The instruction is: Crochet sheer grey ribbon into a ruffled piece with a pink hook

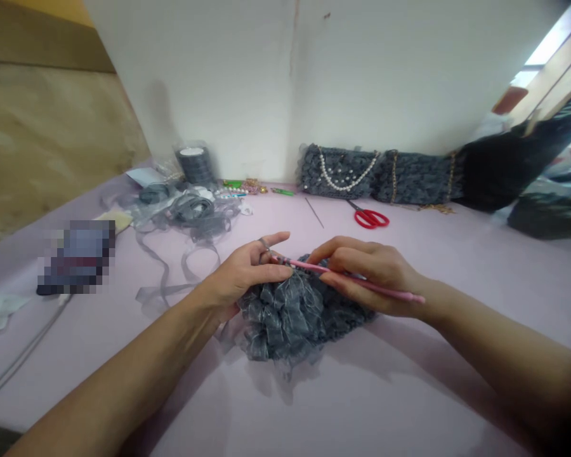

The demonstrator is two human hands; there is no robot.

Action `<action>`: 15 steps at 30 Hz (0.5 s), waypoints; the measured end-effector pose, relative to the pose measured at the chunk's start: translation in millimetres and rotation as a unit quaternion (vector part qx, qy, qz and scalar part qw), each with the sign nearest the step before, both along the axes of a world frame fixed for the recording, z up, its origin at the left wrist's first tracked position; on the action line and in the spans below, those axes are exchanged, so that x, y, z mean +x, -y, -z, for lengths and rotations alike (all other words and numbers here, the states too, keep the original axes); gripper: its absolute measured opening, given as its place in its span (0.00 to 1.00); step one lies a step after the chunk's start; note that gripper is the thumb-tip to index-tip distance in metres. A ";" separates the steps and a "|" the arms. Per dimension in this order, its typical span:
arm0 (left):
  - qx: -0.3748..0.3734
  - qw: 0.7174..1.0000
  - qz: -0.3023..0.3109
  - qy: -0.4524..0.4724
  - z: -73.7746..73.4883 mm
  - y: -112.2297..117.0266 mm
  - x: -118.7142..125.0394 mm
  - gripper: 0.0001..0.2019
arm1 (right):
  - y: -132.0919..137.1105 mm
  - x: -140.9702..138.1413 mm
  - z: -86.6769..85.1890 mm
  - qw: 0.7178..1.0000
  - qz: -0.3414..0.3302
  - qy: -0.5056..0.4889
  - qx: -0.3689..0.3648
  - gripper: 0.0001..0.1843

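A ruffled piece of grey ribbon crochet [285, 311] hangs between my hands, just above the pink tabletop. My left hand [247, 266] pinches its upper left edge with the thumb, the index finger stretched out and grey ribbon looped around the fingers. In my right hand [366, 266] is a pink crochet hook [385, 291], gripped from above, its tip pointing left towards the left fingers. Grey loops sit on the hook near its tip. Some right fingers also touch the crochet's top edge. From the left side, loose grey ribbon [162, 266] trails across the table.
Tangled grey ribbon [190, 209] and a ribbon spool [194, 166] lie back left. Red-handled scissors [371, 218] and a thin rod [314, 212] lie beyond my hands. Two grey ruffled bags [337, 171] stand against the wall. A phone [80, 257] with a cable is at left.
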State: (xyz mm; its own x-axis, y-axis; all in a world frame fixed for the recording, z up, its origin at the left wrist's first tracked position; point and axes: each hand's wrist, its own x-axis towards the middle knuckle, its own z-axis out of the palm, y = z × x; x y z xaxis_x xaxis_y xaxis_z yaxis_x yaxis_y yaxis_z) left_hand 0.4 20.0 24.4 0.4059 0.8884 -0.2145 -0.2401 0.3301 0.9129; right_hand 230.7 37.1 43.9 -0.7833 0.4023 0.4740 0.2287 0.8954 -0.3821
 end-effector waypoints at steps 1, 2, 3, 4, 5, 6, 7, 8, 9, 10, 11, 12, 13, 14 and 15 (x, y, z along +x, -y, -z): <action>-0.003 1.000 0.008 -0.004 -0.1 -1.1 -1.9 0.39 | 0.0 1.2 -1.9 1.000 -0.002 0.007 -0.002 0.05; -0.006 1.000 0.018 -0.007 0.0 -2.4 -3.8 0.38 | 0.0 2.1 -3.4 1.000 -0.002 0.012 -0.003 0.06; -0.010 0.999 0.029 -0.007 0.3 -3.8 -5.6 0.37 | -0.2 2.7 -4.6 1.000 -0.003 0.016 -0.003 0.06; -0.016 0.999 0.042 -0.006 0.8 -5.3 -7.4 0.36 | -0.4 3.0 -5.5 1.000 -0.003 0.018 -0.004 0.06; -0.022 0.998 0.055 -0.005 1.4 -6.7 -9.2 0.35 | -0.5 3.0 -6.2 1.000 -0.004 0.019 -0.007 0.06; -0.028 0.997 0.068 -0.002 2.2 -8.0 -10.7 0.34 | -0.7 2.8 -6.7 1.000 -0.005 0.019 -0.012 0.06; -0.032 0.996 0.079 0.001 2.9 -9.0 -12.2 0.33 | -0.7 2.3 -7.1 1.000 -0.006 0.017 -0.019 0.06; -0.035 0.995 0.090 0.004 3.6 -9.9 -13.5 0.33 | -0.6 1.9 -7.6 1.000 -0.007 0.015 -0.026 0.06; -0.037 0.994 0.098 0.006 4.1 -10.5 -14.8 0.32 | -0.4 1.5 -8.3 0.999 -0.007 0.013 -0.034 0.06; -0.039 0.994 0.106 0.009 4.5 -11.0 -15.9 0.31 | -0.1 1.4 -9.2 0.999 -0.006 0.011 -0.044 0.07; -0.040 0.993 0.113 0.012 4.7 -11.4 -17.1 0.31 | 0.2 1.7 -10.4 0.998 -0.004 0.009 -0.057 0.09; -0.043 0.992 0.119 0.016 4.7 -11.6 -18.2 0.30 | 0.6 2.3 -11.7 0.997 -0.002 0.007 -0.072 0.10; -0.046 0.991 0.125 0.021 4.6 -11.7 -19.1 0.29 | 1.0 3.1 -13.1 0.996 0.002 0.007 -0.091 0.11; -0.048 0.990 0.130 0.024 4.4 -11.7 -19.7 0.28 | 1.5 3.9 -14.1 0.993 0.008 0.005 -0.113 0.12; -0.046 0.990 0.132 0.024 4.2 -11.3 -19.8 0.28 | 2.1 4.4 -14.6 0.990 0.016 0.003 -0.139 0.13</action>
